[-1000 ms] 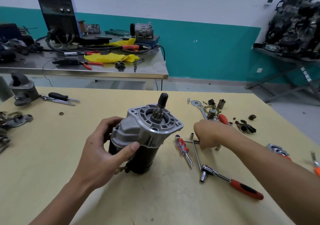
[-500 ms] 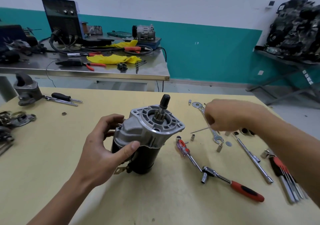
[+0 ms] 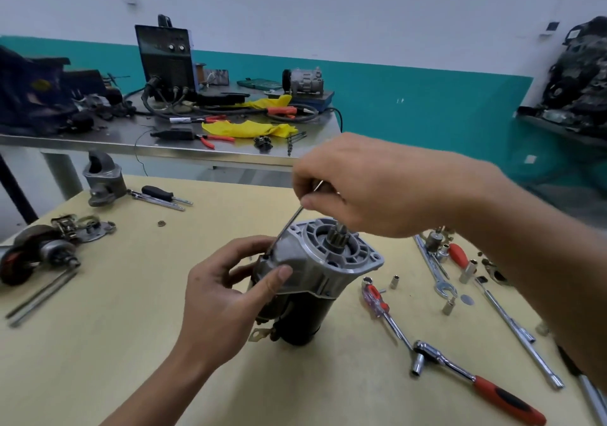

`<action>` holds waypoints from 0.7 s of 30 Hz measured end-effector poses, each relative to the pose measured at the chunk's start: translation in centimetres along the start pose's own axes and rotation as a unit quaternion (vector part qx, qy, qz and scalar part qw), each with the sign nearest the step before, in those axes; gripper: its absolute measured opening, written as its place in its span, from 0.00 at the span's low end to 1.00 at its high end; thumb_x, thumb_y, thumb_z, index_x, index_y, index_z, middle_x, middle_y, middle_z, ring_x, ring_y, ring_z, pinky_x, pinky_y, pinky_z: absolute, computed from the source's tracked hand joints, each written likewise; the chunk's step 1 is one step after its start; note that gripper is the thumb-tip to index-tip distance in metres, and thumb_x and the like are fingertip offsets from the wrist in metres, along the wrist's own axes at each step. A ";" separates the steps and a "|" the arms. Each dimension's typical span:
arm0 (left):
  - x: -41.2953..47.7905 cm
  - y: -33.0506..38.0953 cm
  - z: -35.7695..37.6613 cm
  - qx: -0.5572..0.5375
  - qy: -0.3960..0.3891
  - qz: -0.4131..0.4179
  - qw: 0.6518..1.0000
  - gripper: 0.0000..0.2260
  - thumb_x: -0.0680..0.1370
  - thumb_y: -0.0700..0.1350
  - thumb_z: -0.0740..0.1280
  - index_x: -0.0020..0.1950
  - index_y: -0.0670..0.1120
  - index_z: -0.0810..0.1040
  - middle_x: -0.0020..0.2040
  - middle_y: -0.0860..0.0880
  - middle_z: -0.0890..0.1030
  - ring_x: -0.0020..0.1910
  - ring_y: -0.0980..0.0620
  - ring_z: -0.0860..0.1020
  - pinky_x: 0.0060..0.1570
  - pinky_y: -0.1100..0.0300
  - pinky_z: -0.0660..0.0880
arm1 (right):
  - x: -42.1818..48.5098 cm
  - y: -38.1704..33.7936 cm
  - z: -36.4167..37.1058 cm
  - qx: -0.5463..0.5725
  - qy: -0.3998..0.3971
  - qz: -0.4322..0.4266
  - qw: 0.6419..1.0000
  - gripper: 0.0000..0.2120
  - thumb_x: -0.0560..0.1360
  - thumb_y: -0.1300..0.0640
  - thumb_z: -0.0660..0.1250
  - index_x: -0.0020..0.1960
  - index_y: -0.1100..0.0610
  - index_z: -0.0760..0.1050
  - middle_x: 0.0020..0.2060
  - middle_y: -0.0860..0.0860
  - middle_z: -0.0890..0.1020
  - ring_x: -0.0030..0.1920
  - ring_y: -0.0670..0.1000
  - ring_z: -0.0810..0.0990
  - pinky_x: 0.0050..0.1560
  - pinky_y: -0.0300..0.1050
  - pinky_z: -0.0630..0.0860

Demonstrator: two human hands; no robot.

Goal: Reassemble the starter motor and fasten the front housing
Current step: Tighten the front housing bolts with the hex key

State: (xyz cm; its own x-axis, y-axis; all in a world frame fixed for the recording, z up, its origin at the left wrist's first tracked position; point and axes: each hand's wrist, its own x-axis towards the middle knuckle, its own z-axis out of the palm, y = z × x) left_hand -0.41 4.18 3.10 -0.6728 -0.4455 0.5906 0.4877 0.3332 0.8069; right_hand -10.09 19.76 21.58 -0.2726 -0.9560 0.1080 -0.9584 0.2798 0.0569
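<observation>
The right hand (image 3: pixel 371 189) has left the loose tools (image 3: pixel 437 271) with a thin steel rod (image 3: pixel 292 220) pinched in its fingers, tip at the front housing (image 3: pixel 328 261) just beside the left hand (image 3: pixel 223 297), whose fingers clamp the starter motor (image 3: pixel 305 314) on the worktop (image 3: pixel 131 343), so fastening can likely begin.

Open tabletop (image 3: pixel 124 343) left of starter motor (image 3: pixel 328 261), screwdriver (image 3: pixel 382 309), ratchet (image 3: pixel 473 378) and sockets (image 3: pixel 394 281) crowding its right side

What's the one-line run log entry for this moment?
left hand grips starter motor, standing on table | right hand pinches thin metal rod | rod tip at front housing edge
</observation>
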 end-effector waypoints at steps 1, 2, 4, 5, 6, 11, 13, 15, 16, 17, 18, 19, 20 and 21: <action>-0.2 -0.1 0.2 -0.007 0.022 -0.010 1.000 0.13 0.68 0.54 0.77 0.52 0.62 0.85 0.50 0.54 0.87 0.49 0.53 0.86 0.47 0.61 0.82 | 0.5 -0.2 0.2 -0.001 -0.007 0.000 1.000 0.06 0.83 0.51 0.59 0.50 0.50 0.73 0.43 0.43 0.75 0.45 0.46 0.72 0.48 0.46 0.71; -0.4 -0.2 0.4 -0.020 0.043 -0.023 0.999 0.13 0.67 0.55 0.77 0.51 0.61 0.86 0.50 0.54 0.87 0.49 0.52 0.86 0.46 0.60 0.83 | 0.9 -0.3 0.2 0.001 -0.013 0.001 1.000 0.06 0.83 0.51 0.59 0.50 0.50 0.73 0.43 0.43 0.75 0.45 0.47 0.72 0.49 0.47 0.72; -0.7 -0.4 0.7 -0.050 0.073 -0.045 0.995 0.14 0.66 0.56 0.78 0.51 0.60 0.87 0.49 0.53 0.88 0.48 0.50 0.87 0.45 0.60 0.83 | 1.4 -0.3 0.2 0.002 -0.022 -0.002 1.000 0.06 0.83 0.51 0.59 0.49 0.50 0.73 0.43 0.44 0.76 0.45 0.47 0.72 0.49 0.48 0.72; -0.7 -0.5 0.8 -0.062 0.081 -0.051 0.993 0.14 0.66 0.56 0.78 0.51 0.60 0.87 0.49 0.53 0.88 0.48 0.50 0.87 0.45 0.60 0.83 | 1.6 -0.3 0.2 0.001 -0.025 -0.003 1.000 0.06 0.83 0.51 0.59 0.49 0.50 0.73 0.43 0.44 0.76 0.45 0.47 0.72 0.48 0.47 0.72; -0.7 -0.5 0.9 -0.070 0.085 -0.054 0.992 0.14 0.66 0.56 0.78 0.50 0.60 0.87 0.48 0.52 0.88 0.48 0.50 0.87 0.45 0.59 0.83 | 1.6 -0.3 0.1 0.002 -0.027 -0.003 1.000 0.07 0.83 0.51 0.59 0.48 0.50 0.73 0.42 0.43 0.76 0.44 0.46 0.72 0.46 0.45 0.71; -0.7 -0.4 0.9 -0.081 0.085 -0.053 0.992 0.12 0.67 0.54 0.77 0.50 0.60 0.87 0.48 0.52 0.88 0.48 0.49 0.87 0.46 0.60 0.83 | 1.8 0.0 -0.4 0.008 -0.036 0.004 0.999 0.06 0.82 0.51 0.60 0.48 0.49 0.74 0.41 0.41 0.75 0.42 0.41 0.72 0.42 0.40 0.69; -0.7 -0.4 0.9 -0.082 0.084 -0.052 0.992 0.12 0.68 0.53 0.77 0.50 0.60 0.87 0.48 0.53 0.88 0.48 0.50 0.87 0.46 0.60 0.83 | 1.8 0.1 -0.4 0.006 -0.041 0.006 0.999 0.06 0.82 0.51 0.61 0.48 0.49 0.74 0.41 0.40 0.75 0.43 0.41 0.72 0.41 0.37 0.68; -0.7 -0.3 0.9 -0.084 0.083 -0.051 0.992 0.12 0.68 0.54 0.78 0.51 0.60 0.87 0.49 0.53 0.88 0.48 0.50 0.87 0.45 0.61 0.83 | 1.8 0.1 -0.3 0.008 -0.043 0.007 0.999 0.05 0.82 0.51 0.60 0.48 0.48 0.73 0.41 0.40 0.74 0.43 0.40 0.72 0.41 0.35 0.67; -0.7 -0.2 0.9 -0.087 0.083 -0.051 0.991 0.12 0.68 0.55 0.78 0.50 0.60 0.87 0.49 0.53 0.88 0.48 0.50 0.87 0.44 0.61 0.83 | 1.8 0.0 -0.3 0.009 -0.042 0.008 0.999 0.05 0.82 0.51 0.60 0.48 0.48 0.73 0.41 0.40 0.74 0.43 0.40 0.71 0.41 0.35 0.66; -0.7 -0.2 0.9 -0.089 0.084 -0.052 0.991 0.13 0.67 0.57 0.79 0.50 0.59 0.87 0.49 0.53 0.88 0.48 0.50 0.87 0.44 0.61 0.83 | 1.9 0.0 -0.3 0.010 -0.042 0.009 0.999 0.05 0.82 0.51 0.60 0.48 0.48 0.73 0.41 0.40 0.74 0.43 0.40 0.71 0.40 0.34 0.66; -0.7 -0.2 1.0 -0.092 0.085 -0.053 0.991 0.14 0.67 0.60 0.79 0.51 0.59 0.87 0.49 0.53 0.88 0.48 0.50 0.87 0.44 0.61 0.83 | 1.9 0.1 -0.4 0.011 -0.041 0.010 0.999 0.06 0.82 0.51 0.60 0.48 0.48 0.73 0.41 0.40 0.74 0.42 0.40 0.71 0.40 0.34 0.66; -0.7 -0.2 1.0 -0.095 0.087 -0.057 0.990 0.15 0.67 0.61 0.79 0.51 0.59 0.88 0.49 0.53 0.88 0.48 0.50 0.87 0.44 0.61 0.83 | 1.9 0.1 -0.4 0.010 -0.041 0.009 0.999 0.06 0.82 0.51 0.60 0.48 0.48 0.73 0.41 0.40 0.74 0.42 0.40 0.71 0.40 0.34 0.65; -0.7 -0.3 1.0 -0.097 0.087 -0.058 0.990 0.16 0.66 0.62 0.79 0.51 0.58 0.88 0.49 0.52 0.88 0.48 0.50 0.87 0.44 0.61 0.83 | 1.9 0.1 -0.4 0.007 -0.040 0.007 0.999 0.06 0.83 0.50 0.60 0.49 0.48 0.73 0.41 0.40 0.74 0.43 0.40 0.71 0.40 0.34 0.66; -0.7 -0.3 1.0 -0.097 0.087 -0.058 0.990 0.16 0.66 0.62 0.79 0.51 0.58 0.88 0.49 0.52 0.88 0.49 0.49 0.87 0.45 0.60 0.83 | 1.9 0.0 -0.4 0.004 -0.040 0.005 0.999 0.06 0.83 0.50 0.60 0.49 0.49 0.74 0.41 0.40 0.75 0.43 0.40 0.71 0.40 0.34 0.66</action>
State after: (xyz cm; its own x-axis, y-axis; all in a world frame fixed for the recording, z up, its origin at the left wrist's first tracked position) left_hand -0.61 5.22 2.43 -0.6331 -0.6130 0.4728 0.5223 0.1125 0.8453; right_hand -10.62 17.95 22.19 -0.2869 -0.9575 0.0279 -0.9564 0.2880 0.0486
